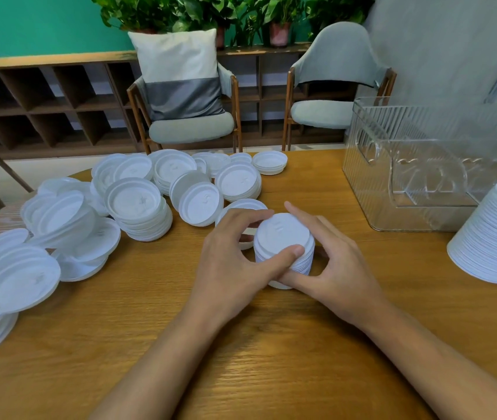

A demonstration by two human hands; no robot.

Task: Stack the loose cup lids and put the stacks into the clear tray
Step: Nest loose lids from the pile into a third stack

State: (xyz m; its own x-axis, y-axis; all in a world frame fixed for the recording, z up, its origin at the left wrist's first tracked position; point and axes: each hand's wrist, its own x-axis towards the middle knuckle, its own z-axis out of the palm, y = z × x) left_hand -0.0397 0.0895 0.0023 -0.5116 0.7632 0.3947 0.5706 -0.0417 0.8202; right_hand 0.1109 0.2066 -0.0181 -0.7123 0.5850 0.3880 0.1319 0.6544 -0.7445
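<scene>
A short stack of white cup lids [283, 237] stands on the wooden table [241, 344] at the centre. My left hand [235, 262] grips its left side, thumb curled across the front and fingers over the back. My right hand [332, 262] holds the right side, forefinger along the far rim and thumb low at the front. Loose lids and small stacks [138, 207] spread over the table's left half. The clear ribbed tray [423, 165] stands at the right rear, with nothing visible inside it. A tall lid stack [495, 234] lies tilted at the right edge.
Two grey chairs [192, 125] stand behind the table, one with a cushion. A wooden shelf unit and potted plants line the back wall. Bare table surface lies in front of my arms.
</scene>
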